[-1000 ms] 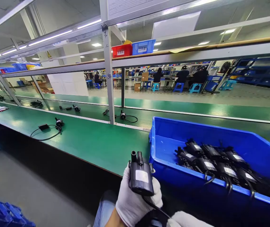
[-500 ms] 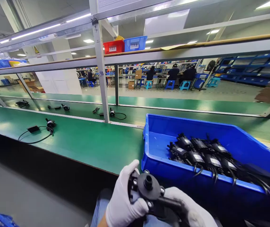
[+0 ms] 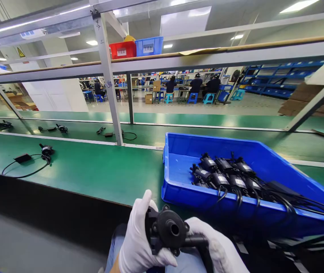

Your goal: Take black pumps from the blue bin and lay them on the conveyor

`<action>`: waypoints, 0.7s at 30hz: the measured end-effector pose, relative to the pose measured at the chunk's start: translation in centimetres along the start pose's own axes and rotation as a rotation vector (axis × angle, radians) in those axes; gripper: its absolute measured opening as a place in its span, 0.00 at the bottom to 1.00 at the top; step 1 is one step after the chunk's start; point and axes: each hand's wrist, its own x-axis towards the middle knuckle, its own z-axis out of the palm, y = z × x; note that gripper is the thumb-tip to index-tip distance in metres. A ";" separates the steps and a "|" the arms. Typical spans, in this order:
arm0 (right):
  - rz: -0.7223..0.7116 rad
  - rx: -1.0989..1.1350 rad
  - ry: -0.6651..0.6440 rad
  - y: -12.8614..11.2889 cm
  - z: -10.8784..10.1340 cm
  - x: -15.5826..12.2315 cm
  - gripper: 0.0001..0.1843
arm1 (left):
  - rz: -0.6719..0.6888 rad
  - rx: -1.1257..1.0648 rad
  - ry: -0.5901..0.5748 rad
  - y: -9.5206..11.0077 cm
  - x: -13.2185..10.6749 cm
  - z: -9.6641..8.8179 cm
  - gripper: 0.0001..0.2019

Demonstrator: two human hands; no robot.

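Observation:
A black pump (image 3: 171, 229) with a round face, a central nozzle and a side pipe is held over my lap. My left hand (image 3: 139, 237), in a white glove, wraps round its body from the left, thumb below and fingers behind. My right hand (image 3: 217, 246), gloved too, closes about the side pipe on the right. The nozzle points up toward me. Just beyond my right hand stands a blue bin (image 3: 169, 187) with several black pumps (image 3: 221, 178) piled inside, their cables hanging over the front edge.
The green workbench (image 3: 99, 170) runs across in front, with another pump and its cable (image 3: 46, 150) at the left. More cabled units (image 3: 61, 128) lie on the strip behind. A metal post (image 3: 109, 79) rises at the bench's back. People (image 3: 196, 84) sit far off.
My view has turned to the right, so the bench and bin sit further left. The pump has tilted in my hands, its nozzle now facing more toward me. Both hands keep their hold.

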 end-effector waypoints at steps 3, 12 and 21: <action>-0.012 -0.008 0.031 0.0 0.0 0.0 0.39 | 0.012 0.027 -0.014 -0.1 0.0 0.1 0.68; -0.061 -0.045 0.026 0.1 -0.2 0.3 0.39 | 0.037 0.026 -0.066 0.0 0.7 0.0 0.69; -0.076 -0.071 -0.009 1.2 -0.3 -0.1 0.37 | 0.075 0.011 -0.132 -0.8 1.4 -0.4 0.69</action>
